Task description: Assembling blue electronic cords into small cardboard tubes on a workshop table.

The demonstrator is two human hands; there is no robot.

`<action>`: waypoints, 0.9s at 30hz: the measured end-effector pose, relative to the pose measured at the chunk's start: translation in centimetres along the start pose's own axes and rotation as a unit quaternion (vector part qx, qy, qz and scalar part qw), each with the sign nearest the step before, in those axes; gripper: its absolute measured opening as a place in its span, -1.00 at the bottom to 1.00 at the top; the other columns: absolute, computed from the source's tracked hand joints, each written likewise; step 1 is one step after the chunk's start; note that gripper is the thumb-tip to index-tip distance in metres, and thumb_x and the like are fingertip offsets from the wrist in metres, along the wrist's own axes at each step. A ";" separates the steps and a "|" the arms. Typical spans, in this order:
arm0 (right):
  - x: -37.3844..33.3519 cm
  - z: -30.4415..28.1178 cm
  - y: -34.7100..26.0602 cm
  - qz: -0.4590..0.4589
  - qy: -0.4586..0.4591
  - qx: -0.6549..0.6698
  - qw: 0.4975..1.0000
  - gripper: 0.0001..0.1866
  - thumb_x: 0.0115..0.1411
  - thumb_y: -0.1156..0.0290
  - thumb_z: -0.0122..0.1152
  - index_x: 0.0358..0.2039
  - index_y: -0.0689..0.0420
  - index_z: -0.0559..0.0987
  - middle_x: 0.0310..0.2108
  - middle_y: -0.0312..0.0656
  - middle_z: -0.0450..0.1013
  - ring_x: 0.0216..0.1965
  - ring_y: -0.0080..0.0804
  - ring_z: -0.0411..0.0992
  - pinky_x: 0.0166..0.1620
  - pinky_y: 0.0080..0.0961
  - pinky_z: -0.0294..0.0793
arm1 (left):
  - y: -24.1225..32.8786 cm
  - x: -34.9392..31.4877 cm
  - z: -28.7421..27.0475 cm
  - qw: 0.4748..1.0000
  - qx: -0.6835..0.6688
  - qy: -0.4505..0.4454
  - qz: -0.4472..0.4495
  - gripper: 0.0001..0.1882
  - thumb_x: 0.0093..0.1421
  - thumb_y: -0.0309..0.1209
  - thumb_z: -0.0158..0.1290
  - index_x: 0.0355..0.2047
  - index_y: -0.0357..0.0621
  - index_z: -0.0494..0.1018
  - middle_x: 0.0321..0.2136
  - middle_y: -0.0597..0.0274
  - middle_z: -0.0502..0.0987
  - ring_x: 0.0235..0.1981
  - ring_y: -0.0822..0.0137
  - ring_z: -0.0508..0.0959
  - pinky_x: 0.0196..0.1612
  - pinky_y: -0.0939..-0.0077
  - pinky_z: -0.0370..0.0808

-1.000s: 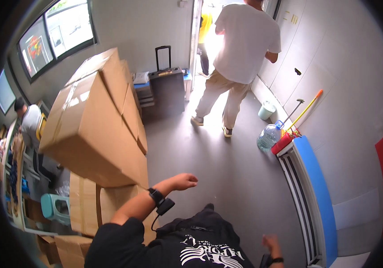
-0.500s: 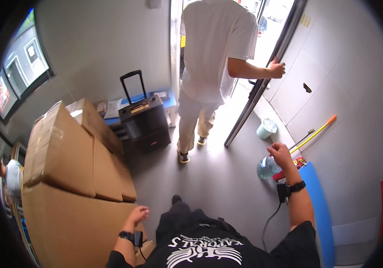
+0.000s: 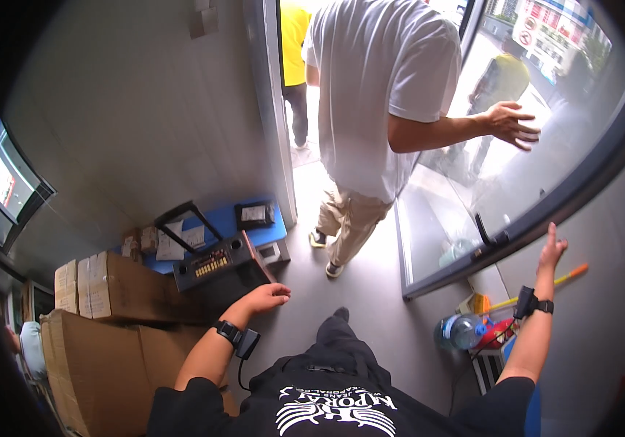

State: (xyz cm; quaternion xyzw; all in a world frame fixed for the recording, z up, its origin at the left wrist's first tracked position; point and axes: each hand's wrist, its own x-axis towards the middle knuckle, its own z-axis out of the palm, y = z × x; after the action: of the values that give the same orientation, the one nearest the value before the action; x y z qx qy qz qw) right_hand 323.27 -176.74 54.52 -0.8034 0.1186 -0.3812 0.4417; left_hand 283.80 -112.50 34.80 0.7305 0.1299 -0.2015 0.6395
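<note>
My right hand [image 3: 552,249] is raised at the glass door's [image 3: 501,247] dark frame, one finger stretched up against or just in front of its edge. Its grip is empty; whether the fingertip touches the frame I cannot tell. On the other side, my left hand [image 3: 265,297] hangs loosely with its fingers slightly bent and nothing in it. It is close to a black wheeled speaker [image 3: 218,266] with a raised pull handle. Ahead, a person in a white shirt [image 3: 378,95] walks through the doorway, one hand [image 3: 512,125] spread toward the door glass.
Cardboard boxes [image 3: 101,364] are stacked at the left. Behind the speaker, a blue table [image 3: 265,229] holds packages. Large water bottles [image 3: 465,331] and a yellow-handled tool [image 3: 538,285] stand low at the right. Outside is someone in yellow [image 3: 294,44].
I have moved closer to the doorway. The door stands nearer, and the person ahead has let go of its edge. My left hand has come forward; my right hand has risen to the door frame.
</note>
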 end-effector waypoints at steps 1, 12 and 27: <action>2.9 0.0 1.9 -0.001 0.030 0.015 0.999 -0.09 0.09 -0.13 0.23 0.12 0.44 0.18 0.08 0.07 0.23 0.05 -0.28 0.23 0.12 -0.37 0.23 | -0.7 2.5 -0.9 0.999 -0.036 0.001 -0.018 -0.61 0.19 -0.39 0.08 0.00 -0.31 0.38 -0.12 0.16 0.52 -0.09 0.37 0.49 -0.01 0.49 0.44; 2.0 3.5 2.5 -0.005 0.182 0.083 0.980 -0.30 0.21 0.06 0.14 0.07 0.49 0.32 0.13 0.08 0.29 0.12 -0.20 0.27 0.21 -0.37 0.15 | 2.7 16.8 -12.6 0.967 -0.102 0.071 -0.221 -0.59 0.21 -0.29 0.10 0.02 -0.18 0.39 -0.22 0.34 0.52 -0.33 0.53 0.52 -0.31 0.67 0.43; -0.2 32.2 -2.1 -0.201 0.397 0.064 0.893 -0.25 0.27 -0.07 -0.05 0.11 0.44 0.25 0.17 0.07 0.18 0.16 -0.16 0.20 0.21 -0.34 0.11 | 21.7 65.6 -23.2 0.971 0.108 -0.178 -0.119 -0.51 0.15 -0.18 0.06 0.06 -0.10 0.40 -0.22 0.19 0.55 -0.31 0.32 0.57 -0.38 0.44 0.45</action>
State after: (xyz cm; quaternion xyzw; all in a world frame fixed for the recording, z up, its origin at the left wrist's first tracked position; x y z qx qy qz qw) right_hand 345.90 -155.48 45.77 -0.5619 0.0957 -0.7559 0.3220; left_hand 354.54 -97.31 26.03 0.7269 0.0771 -0.4156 0.5413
